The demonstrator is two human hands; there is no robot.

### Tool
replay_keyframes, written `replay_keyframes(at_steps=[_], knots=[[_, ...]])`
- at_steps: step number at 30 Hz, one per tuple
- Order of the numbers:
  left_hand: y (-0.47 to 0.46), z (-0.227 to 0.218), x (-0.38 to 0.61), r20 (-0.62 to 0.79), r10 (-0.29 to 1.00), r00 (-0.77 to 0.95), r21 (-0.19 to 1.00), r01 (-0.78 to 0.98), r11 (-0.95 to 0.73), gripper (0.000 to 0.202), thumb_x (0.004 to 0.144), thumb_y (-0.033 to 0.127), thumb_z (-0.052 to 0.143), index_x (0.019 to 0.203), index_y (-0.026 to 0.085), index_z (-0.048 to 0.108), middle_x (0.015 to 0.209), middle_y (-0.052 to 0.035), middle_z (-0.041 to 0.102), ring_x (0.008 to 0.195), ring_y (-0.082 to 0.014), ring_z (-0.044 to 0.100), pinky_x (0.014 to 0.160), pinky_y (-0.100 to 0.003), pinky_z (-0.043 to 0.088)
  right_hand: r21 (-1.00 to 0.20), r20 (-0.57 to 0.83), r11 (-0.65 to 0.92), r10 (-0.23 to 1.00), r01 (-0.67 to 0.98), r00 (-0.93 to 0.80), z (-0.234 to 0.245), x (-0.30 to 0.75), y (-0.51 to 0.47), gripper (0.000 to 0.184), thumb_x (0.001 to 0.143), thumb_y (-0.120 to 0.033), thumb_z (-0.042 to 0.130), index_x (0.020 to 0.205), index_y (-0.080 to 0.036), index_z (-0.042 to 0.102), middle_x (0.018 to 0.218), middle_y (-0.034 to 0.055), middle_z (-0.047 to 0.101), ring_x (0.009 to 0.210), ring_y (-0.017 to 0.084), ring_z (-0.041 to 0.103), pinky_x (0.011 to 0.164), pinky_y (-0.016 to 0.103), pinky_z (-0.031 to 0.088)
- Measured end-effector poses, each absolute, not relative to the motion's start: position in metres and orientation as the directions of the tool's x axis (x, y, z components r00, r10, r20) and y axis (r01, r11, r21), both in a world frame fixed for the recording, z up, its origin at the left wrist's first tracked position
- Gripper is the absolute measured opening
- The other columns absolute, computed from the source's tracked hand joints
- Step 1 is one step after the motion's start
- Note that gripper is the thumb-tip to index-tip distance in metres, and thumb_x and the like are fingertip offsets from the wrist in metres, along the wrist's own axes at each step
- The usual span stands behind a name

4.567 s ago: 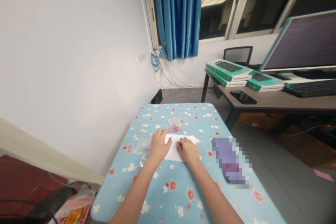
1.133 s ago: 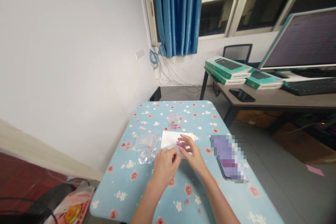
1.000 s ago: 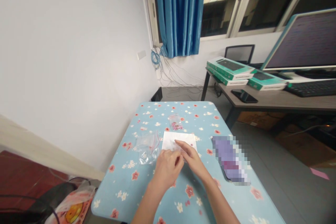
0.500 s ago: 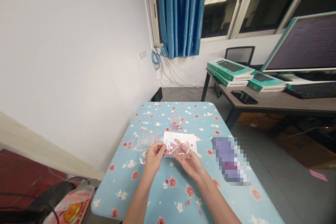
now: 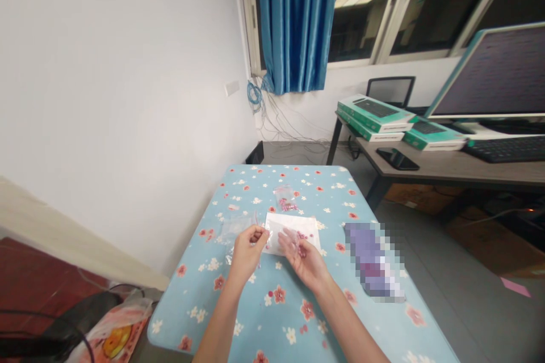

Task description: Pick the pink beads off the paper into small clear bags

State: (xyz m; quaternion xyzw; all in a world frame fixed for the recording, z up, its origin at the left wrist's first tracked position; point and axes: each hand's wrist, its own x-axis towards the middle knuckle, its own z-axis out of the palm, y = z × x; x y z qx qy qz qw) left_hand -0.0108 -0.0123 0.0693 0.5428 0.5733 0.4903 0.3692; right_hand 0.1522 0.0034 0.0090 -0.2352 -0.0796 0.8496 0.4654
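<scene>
Pink beads have shifted toward the right hand (image 5: 305,264) since the last view, and the clear plastic bag (image 5: 286,241) that lay stretched between both hands now sags loosely, its film hard to make out. Beads gather at the bag's right end, just by the right fingers (image 5: 298,249), which stand loosely spread; whether they pinch the film, I cannot tell. The left hand (image 5: 247,255) is curled, its fingertips pinched together at the bag's left edge. Both hands hover over the near edge of a white paper sheet (image 5: 293,226), the bag partly over it. Beyond lies a small bag of pink beads (image 5: 284,199); an emptier clear bag (image 5: 235,227) sits just left of the left hand, on a blue floral tablecloth (image 5: 183,317).
</scene>
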Motion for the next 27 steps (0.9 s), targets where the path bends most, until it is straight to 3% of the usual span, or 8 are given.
replay_keyframes(at_steps=[7, 12, 15, 19, 23, 27], knots=[[-0.008, 0.084, 0.0, 0.147, 0.987, -0.069, 0.92, 0.377, -0.111, 0.019, 0.076, 0.032, 0.055, 0.07, 0.016, 0.061, 0.062, 0.0003, 0.059, 0.06, -0.0124, 0.053, 0.059, -0.022, 0.04, -0.375, -0.343, -0.495, 0.86, -0.784, -0.379, -0.006, 0.147, 0.007, 0.021, 0.08, -0.012, 0.048, 0.091, -0.013, 0.065, 0.082, 0.0073, 0.073, 0.083, 0.015, 0.069, 0.076, 0.027, 0.057], [-0.005, 0.095, 0.007, 0.173, 0.985, 0.011, 0.877, 0.453, -0.159, 0.019, 0.079, 0.032, 0.052, 0.073, 0.017, 0.062, 0.058, 0.0022, 0.057, 0.056, -0.0121, 0.053, 0.057, -0.022, 0.039, -0.368, -0.344, -0.51, 0.852, -0.778, -0.395, -0.004, 0.146, 0.006, 0.012, 0.081, -0.012, 0.052, 0.083, -0.014, 0.063, 0.071, 0.0035, 0.07, 0.071, 0.013, 0.07, 0.07, 0.026, 0.058], [-0.006, 0.101, 0.009, 0.209, 0.977, 0.045, 0.761, 0.62, -0.191, 0.018, 0.082, 0.03, 0.05, 0.077, 0.018, 0.063, 0.057, 0.0023, 0.058, 0.056, -0.013, 0.054, 0.058, -0.023, 0.037, -0.367, -0.387, -0.496, 0.851, -0.787, -0.356, -0.004, 0.145, 0.005, 0.01, 0.082, -0.015, 0.054, 0.085, -0.013, 0.063, 0.069, 0.0039, 0.07, 0.065, 0.014, 0.069, 0.066, 0.025, 0.058], [-0.01, 0.104, 0.009, 0.305, 0.947, 0.101, 0.579, 0.77, -0.268, 0.019, 0.085, 0.029, 0.048, 0.079, 0.02, 0.064, 0.066, -0.0009, 0.064, 0.067, -0.0163, 0.057, 0.071, -0.029, 0.039, -0.425, -0.441, -0.459, 0.858, -0.78, -0.264, -0.007, 0.145, 0.005, 0.01, 0.081, -0.019, 0.057, 0.087, -0.014, 0.063, 0.067, 0.003, 0.069, 0.057, 0.013, 0.067, 0.06, 0.024, 0.058], [-0.012, 0.099, 0.008, 0.19, 0.978, 0.087, 0.715, 0.671, -0.199, 0.018, 0.082, 0.034, 0.052, 0.083, 0.021, 0.064, 0.066, 0.0003, 0.064, 0.064, -0.0151, 0.057, 0.064, -0.026, 0.04, -0.42, -0.458, -0.42, 0.864, -0.805, -0.212, -0.007, 0.144, 0.007, 0.003, 0.08, -0.016, 0.058, 0.08, -0.016, 0.061, 0.06, -0.0012, 0.066, 0.049, 0.009, 0.063, 0.053, 0.018, 0.056], [-0.014, 0.094, 0.004, 0.168, 0.984, 0.051, 0.807, 0.566, -0.167, 0.017, 0.079, 0.032, 0.054, 0.081, 0.02, 0.065, 0.064, 0.0009, 0.062, 0.062, -0.014, 0.056, 0.062, -0.025, 0.04, -0.402, -0.441, -0.406, 0.871, -0.821, -0.215, -0.002, 0.143, 0.007, 0.012, 0.079, -0.016, 0.058, 0.068, -0.018, 0.055, 0.05, -0.0055, 0.055, 0.038, 0.006, 0.051, 0.039, 0.013, 0.046]])
